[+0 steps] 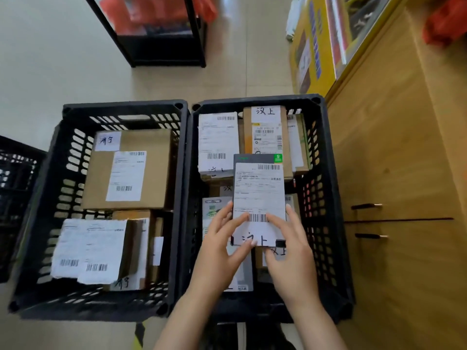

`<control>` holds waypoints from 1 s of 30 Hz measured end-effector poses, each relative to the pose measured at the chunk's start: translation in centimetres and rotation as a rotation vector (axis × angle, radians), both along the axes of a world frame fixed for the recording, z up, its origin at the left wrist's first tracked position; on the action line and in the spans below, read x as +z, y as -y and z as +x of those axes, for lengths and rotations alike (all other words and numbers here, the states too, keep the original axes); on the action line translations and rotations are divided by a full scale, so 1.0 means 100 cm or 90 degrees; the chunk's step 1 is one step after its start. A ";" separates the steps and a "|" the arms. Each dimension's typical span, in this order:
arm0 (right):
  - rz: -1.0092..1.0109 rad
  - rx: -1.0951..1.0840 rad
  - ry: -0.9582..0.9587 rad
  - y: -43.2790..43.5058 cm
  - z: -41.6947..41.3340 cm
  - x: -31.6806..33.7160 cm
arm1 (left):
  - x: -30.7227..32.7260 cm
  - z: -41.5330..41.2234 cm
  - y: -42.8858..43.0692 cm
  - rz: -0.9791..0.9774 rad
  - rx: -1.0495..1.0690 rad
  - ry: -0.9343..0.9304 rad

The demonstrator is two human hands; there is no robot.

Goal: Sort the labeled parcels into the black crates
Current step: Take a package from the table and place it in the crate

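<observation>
Two black crates stand side by side on the floor: the left crate [121, 107] and the right crate [326, 152]. Over the right crate I hold a flat grey parcel [259, 188] with a white shipping label and a handwritten tag. My left hand [222, 246] grips its near left edge, thumb on the label. My right hand [290, 248] grips its near right edge. Under it lie several labeled parcels, among them a white one [217, 140] and a brown one [265, 130]. The left crate holds a large brown box [131, 170] and white-labeled parcels [88, 251].
A wooden cabinet [404, 160] with dark handles stands close on the right. A third black crate [15, 188] shows at the left edge. A black frame stand [161, 46] with orange bags is farther back on the tiled floor. A yellow display [318, 46] is at the far right.
</observation>
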State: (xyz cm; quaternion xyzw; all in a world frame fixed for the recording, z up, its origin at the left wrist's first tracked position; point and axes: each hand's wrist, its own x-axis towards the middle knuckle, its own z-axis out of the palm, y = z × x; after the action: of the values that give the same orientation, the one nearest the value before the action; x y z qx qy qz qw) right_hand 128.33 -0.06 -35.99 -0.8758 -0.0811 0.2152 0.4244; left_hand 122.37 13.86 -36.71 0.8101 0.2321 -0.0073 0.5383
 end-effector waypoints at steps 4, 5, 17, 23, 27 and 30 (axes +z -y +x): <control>-0.001 0.008 -0.015 -0.001 -0.020 -0.004 | -0.005 -0.020 -0.001 0.001 0.006 -0.014; -0.001 0.011 -0.022 -0.001 -0.026 -0.006 | -0.006 -0.026 -0.001 0.001 0.005 -0.020; -0.042 0.075 -0.087 0.001 -0.056 -0.037 | -0.036 -0.064 0.008 -0.022 0.039 -0.093; -0.073 0.046 -0.095 0.021 -0.045 -0.047 | -0.052 -0.046 0.025 -0.072 0.003 -0.126; -0.107 0.030 -0.075 0.039 -0.029 -0.055 | -0.062 -0.030 0.041 -0.077 -0.022 -0.123; -0.125 0.020 -0.104 0.048 -0.021 -0.059 | -0.071 -0.022 0.051 -0.080 -0.052 -0.142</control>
State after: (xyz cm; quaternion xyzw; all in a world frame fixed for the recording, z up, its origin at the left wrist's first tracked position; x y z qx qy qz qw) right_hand 126.27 -4.83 -41.89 -0.8913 -0.0382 0.2995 0.3384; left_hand 120.21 8.78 -43.81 0.7779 0.2565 -0.1336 0.5579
